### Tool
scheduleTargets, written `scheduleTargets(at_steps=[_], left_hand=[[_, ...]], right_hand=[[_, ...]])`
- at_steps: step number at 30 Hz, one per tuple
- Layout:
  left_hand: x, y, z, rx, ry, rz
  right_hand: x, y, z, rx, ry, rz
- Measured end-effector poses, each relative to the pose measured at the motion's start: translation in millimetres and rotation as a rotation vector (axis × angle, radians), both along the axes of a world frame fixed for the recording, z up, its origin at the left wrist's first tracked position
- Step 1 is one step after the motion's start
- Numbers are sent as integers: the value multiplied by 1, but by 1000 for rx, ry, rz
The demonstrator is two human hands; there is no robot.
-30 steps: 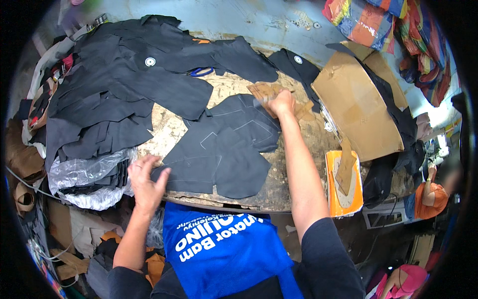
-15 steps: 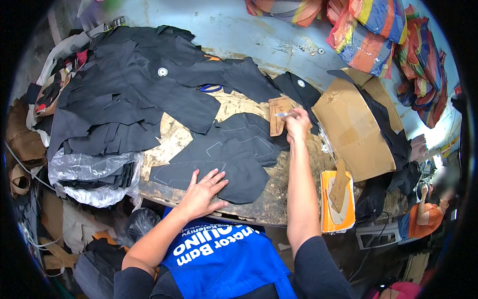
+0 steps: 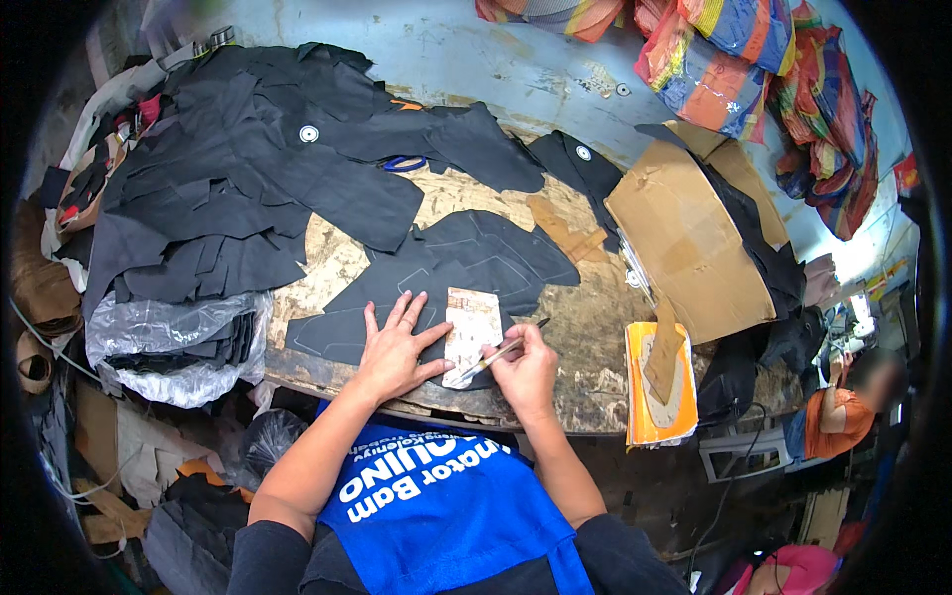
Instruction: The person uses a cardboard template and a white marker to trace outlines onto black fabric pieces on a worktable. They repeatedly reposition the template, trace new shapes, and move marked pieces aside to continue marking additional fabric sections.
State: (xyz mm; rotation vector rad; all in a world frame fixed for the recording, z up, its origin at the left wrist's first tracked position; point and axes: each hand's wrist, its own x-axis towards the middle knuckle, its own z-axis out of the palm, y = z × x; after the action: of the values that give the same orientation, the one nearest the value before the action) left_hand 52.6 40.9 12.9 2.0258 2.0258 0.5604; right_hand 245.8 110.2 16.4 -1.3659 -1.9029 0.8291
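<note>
My left hand [image 3: 395,347] lies with fingers spread on a black sheet of material [image 3: 342,332] marked with pale outlines. Its thumb reaches to the lower left edge of a pale, brown-stained pattern piece [image 3: 474,322], which is flat on the sheet. In my right hand [image 3: 528,375] is a slim pen [image 3: 504,351], gripped by the fingers, its tip down by the lower part of the pattern piece. Another outlined black piece [image 3: 496,243] lies just beyond. Brown pattern pieces [image 3: 567,230] rest on the worn wooden table [image 3: 585,342] farther right.
A heap of black material [image 3: 218,169] covers the table's left, with blue-handled scissors [image 3: 405,165] beside it. A plastic-wrapped stack [image 3: 178,352] sits at the front left. To the right stand a cardboard box [image 3: 689,248] and an orange-edged pad [image 3: 659,402]. A person [image 3: 833,416] is at far right.
My right hand has come back from the brown pieces with the pen, toward my left hand. The pale pattern piece now lies on the black sheet between my hands.
</note>
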Motion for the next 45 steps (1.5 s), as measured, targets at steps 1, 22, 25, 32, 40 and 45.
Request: scheduleTargets(at_steps=[1,22,25,32,40,45], left_hand=[[-1,-1,0,1,-11,-5],[-1,2,9,-41,-112,34],[9,0,15,3,-72,82],[53,4,17,-37,171,-265],[120,-13,11,-182,457,-88],[118,-11,11,-260,430,-254]], right_hand=[[4,3,3,85,-32,-26],[7,16,-17,386,-52,191],[8,17,-21,401,-73,178],[9,30,-1,-95,417,95],[-8,18,32,-210,185,576],[-23,18,33,-167,37,823]])
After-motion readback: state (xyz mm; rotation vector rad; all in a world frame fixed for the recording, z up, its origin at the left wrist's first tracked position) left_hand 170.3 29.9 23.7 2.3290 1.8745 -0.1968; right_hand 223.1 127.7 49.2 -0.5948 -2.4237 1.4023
